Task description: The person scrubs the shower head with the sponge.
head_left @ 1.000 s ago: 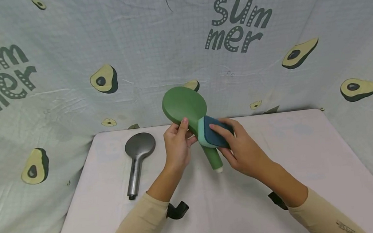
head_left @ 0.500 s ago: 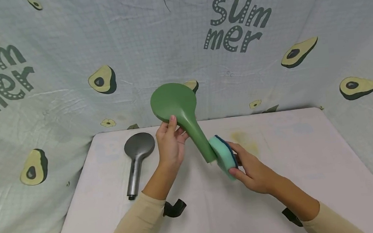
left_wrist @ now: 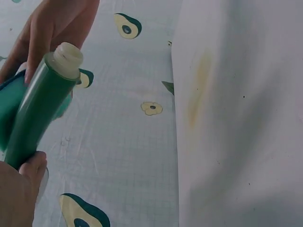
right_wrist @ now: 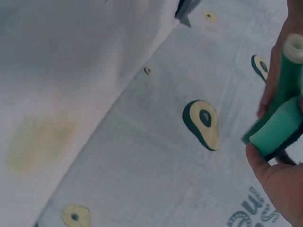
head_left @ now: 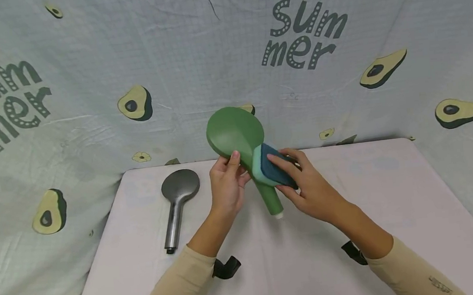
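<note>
A green shower head (head_left: 235,131) is held above the table by my left hand (head_left: 228,185), which grips it where the round head meets the handle, thumb on top. Its handle slants down to the right and ends in a white threaded tip (left_wrist: 68,59). My right hand (head_left: 310,185) grips a sponge (head_left: 277,165) with a dark blue scouring side and a light green foam side. The foam lies against the upper part of the handle. In the right wrist view the foam (right_wrist: 277,126) touches the green handle (right_wrist: 288,80).
A grey metallic shower head (head_left: 179,186) lies on the table (head_left: 391,200) to the left. Behind the table hangs a pale cloth (head_left: 197,67) printed with avocados. A yellowish stain (left_wrist: 201,90) marks the tabletop. Black straps (head_left: 227,267) show at the forearms.
The sponge went down to the handle's tip half a second ago and is now back up near the head. The shower head shifted left, then back right.
</note>
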The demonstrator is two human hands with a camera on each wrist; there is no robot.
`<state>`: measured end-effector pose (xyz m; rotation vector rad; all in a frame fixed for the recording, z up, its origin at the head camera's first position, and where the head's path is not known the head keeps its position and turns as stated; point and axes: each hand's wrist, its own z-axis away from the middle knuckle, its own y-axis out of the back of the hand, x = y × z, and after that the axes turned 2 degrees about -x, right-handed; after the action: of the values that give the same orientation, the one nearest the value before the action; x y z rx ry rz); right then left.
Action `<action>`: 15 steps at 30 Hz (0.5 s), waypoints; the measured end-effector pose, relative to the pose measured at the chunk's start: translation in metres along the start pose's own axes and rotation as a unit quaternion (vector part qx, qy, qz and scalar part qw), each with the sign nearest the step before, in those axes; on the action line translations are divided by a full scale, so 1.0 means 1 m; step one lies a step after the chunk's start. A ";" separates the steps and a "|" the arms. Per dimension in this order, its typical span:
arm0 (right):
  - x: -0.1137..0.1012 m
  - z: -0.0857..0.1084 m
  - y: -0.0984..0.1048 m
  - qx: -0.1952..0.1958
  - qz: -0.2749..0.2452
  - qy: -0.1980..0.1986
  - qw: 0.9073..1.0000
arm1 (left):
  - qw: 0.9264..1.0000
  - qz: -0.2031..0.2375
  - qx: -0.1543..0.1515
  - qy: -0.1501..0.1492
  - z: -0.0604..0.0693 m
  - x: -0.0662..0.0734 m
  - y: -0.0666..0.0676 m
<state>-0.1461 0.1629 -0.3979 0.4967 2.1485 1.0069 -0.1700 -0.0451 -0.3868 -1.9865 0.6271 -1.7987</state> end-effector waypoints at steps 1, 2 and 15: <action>0.000 0.002 0.003 -0.008 0.031 0.024 0.999 | 1.000 -0.012 0.006 -0.001 -0.001 0.000 0.001; -0.001 0.004 0.005 -0.015 0.063 0.051 0.997 | 1.000 -0.024 0.011 -0.001 -0.001 0.000 0.003; -0.025 0.010 0.005 -0.029 0.335 0.208 0.919 | 0.996 -0.090 0.018 -0.006 0.002 -0.004 0.002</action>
<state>-0.1216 0.1560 -0.3877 1.1224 2.3488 1.6658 -0.1685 -0.0450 -0.3913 -2.0867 0.4204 -1.8844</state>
